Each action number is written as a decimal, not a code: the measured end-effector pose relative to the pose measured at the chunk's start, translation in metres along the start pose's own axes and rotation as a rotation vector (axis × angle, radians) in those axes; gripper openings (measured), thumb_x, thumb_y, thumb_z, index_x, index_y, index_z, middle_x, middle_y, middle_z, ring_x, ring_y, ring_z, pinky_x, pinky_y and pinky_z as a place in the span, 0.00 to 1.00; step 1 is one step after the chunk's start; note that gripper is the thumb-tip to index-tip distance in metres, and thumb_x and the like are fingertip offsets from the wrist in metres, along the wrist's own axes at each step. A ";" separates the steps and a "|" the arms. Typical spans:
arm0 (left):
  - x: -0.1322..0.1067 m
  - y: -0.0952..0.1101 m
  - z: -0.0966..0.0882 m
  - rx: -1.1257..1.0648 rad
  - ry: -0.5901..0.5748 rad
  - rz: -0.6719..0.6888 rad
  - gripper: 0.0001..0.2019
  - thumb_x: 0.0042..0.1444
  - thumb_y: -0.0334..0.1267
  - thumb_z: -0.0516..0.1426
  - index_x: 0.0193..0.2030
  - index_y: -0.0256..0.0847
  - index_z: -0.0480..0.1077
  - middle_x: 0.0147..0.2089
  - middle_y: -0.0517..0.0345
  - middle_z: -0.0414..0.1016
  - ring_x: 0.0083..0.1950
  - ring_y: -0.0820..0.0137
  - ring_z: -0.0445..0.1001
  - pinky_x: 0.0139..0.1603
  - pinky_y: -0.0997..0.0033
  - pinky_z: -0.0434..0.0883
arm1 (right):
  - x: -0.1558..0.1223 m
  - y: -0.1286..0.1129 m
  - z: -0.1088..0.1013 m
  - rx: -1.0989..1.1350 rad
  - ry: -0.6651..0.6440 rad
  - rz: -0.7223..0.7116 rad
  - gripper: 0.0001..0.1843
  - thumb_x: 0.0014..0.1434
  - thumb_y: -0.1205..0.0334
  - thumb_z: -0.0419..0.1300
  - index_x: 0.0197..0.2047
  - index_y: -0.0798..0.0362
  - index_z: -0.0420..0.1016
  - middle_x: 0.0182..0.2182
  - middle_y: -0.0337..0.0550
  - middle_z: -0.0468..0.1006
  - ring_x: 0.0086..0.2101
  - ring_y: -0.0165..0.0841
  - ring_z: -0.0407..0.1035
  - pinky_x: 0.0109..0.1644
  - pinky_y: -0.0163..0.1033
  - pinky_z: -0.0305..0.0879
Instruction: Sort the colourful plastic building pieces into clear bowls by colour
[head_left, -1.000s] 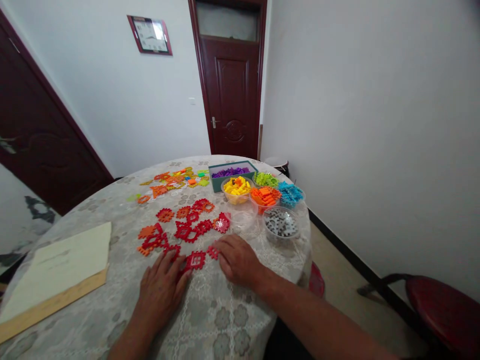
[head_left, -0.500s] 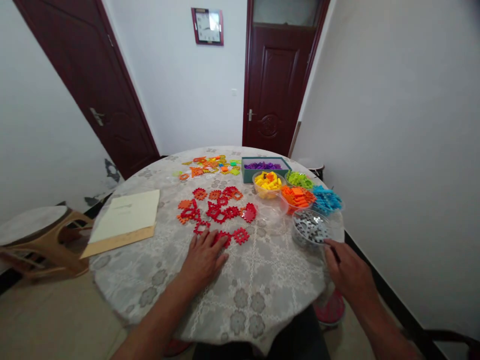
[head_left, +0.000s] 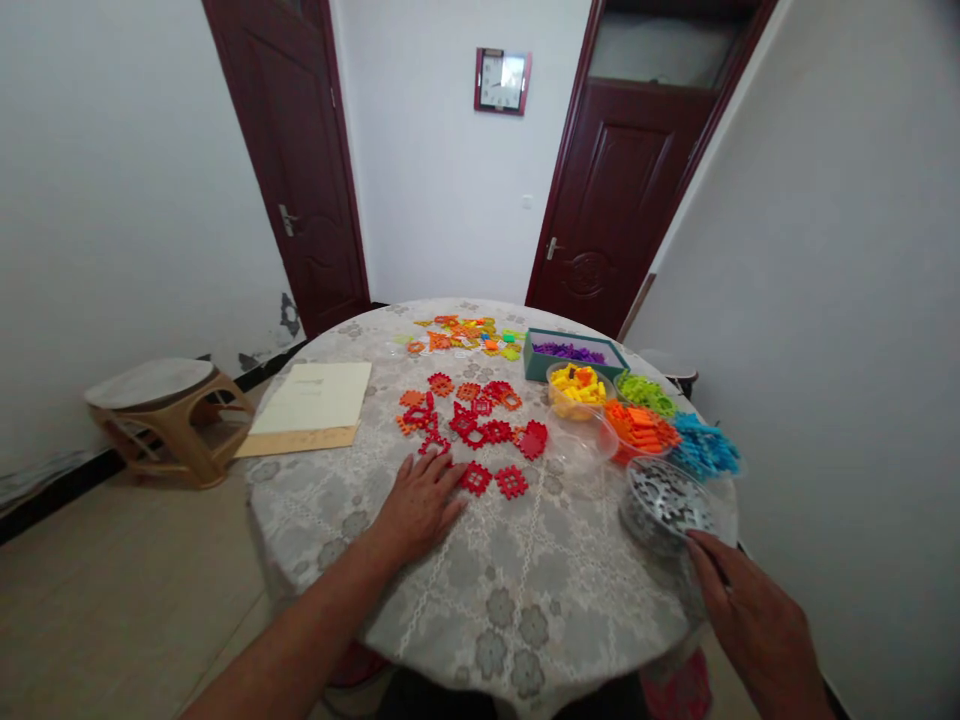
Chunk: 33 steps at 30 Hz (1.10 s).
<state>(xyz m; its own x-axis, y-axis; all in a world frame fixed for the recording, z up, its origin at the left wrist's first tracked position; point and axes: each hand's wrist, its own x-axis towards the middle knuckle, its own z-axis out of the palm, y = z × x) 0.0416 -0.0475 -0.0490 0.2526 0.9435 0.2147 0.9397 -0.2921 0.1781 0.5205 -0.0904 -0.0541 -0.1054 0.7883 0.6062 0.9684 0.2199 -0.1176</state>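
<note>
My right hand [head_left: 754, 600] pinches the near rim of a clear round bowl [head_left: 651, 535], thumb and fingers closed on its edge. Grey plastic connector pieces [head_left: 671, 497] fill that bowl, which stands at the table's right side. My left hand [head_left: 420, 505] lies on the tablecloth with its fingers stretched out. Its fingertips are beside a red toothed plastic tile [head_left: 475, 478]; whether they touch it I cannot tell. Another red toothed tile [head_left: 512, 482] is just to the right. More red and orange tiles [head_left: 480, 430] are scattered beyond my left hand.
Bowls of orange [head_left: 641, 430], blue [head_left: 705, 445], yellow [head_left: 577, 388] and lime green [head_left: 646, 393] pieces crowd the right side. Near them are a clear empty bowl [head_left: 579, 440] and a box [head_left: 536, 365] of purple pieces. Paper [head_left: 311, 400] lies left; mixed pieces [head_left: 469, 335] lie farther back.
The camera view has swung left, shifting everything rightward in the picture. The bowl of grey pieces has moved slightly nearer to me with my right hand on its rim. My left hand stays on the table.
</note>
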 end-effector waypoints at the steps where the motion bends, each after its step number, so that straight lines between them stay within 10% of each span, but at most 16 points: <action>1: 0.000 -0.002 -0.002 -0.002 0.004 -0.012 0.26 0.70 0.51 0.53 0.72 0.53 0.65 0.76 0.48 0.64 0.78 0.48 0.57 0.76 0.35 0.53 | 0.000 0.000 -0.006 -0.006 0.000 -0.021 0.26 0.71 0.44 0.47 0.52 0.49 0.82 0.47 0.52 0.86 0.42 0.46 0.82 0.46 0.48 0.79; 7: -0.001 -0.008 -0.007 0.010 0.018 -0.024 0.25 0.71 0.52 0.52 0.70 0.51 0.67 0.76 0.49 0.64 0.78 0.47 0.57 0.75 0.33 0.54 | 0.011 -0.027 -0.048 0.002 -0.052 -0.122 0.21 0.70 0.46 0.54 0.52 0.47 0.83 0.46 0.45 0.87 0.40 0.41 0.83 0.42 0.41 0.80; 15: -0.007 -0.024 -0.001 -0.114 0.215 -0.027 0.20 0.71 0.48 0.53 0.64 0.46 0.73 0.73 0.44 0.67 0.77 0.50 0.60 0.76 0.37 0.58 | 0.073 -0.132 -0.056 0.391 -0.132 -0.155 0.15 0.71 0.50 0.59 0.51 0.45 0.82 0.45 0.41 0.86 0.42 0.36 0.82 0.47 0.36 0.77; 24: 0.010 -0.050 -0.027 -0.674 0.532 -0.308 0.27 0.75 0.52 0.41 0.65 0.42 0.72 0.68 0.49 0.74 0.71 0.61 0.70 0.76 0.49 0.63 | 0.162 -0.249 0.054 1.466 -0.709 0.500 0.14 0.65 0.50 0.66 0.45 0.53 0.78 0.28 0.39 0.80 0.28 0.32 0.79 0.31 0.33 0.74; 29: 0.008 -0.060 -0.016 -0.681 0.547 -0.390 0.27 0.75 0.52 0.41 0.64 0.39 0.72 0.66 0.46 0.75 0.69 0.61 0.72 0.74 0.49 0.66 | 0.175 -0.269 0.119 1.873 -0.991 1.047 0.04 0.70 0.64 0.59 0.43 0.55 0.73 0.22 0.36 0.77 0.22 0.29 0.76 0.25 0.29 0.72; 33: 0.007 -0.061 -0.001 -0.565 0.516 -0.299 0.24 0.75 0.49 0.43 0.64 0.40 0.71 0.66 0.46 0.75 0.69 0.61 0.72 0.74 0.49 0.66 | 0.176 -0.265 0.138 1.919 -0.984 1.163 0.08 0.73 0.65 0.55 0.39 0.54 0.69 0.20 0.34 0.76 0.19 0.27 0.74 0.23 0.28 0.71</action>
<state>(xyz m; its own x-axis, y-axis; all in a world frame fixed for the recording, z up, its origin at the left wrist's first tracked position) -0.0136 -0.0229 -0.0575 -0.2572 0.8435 0.4715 0.6580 -0.2044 0.7247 0.2136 0.0697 -0.0250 -0.4859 0.7183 -0.4980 -0.4158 -0.6911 -0.5912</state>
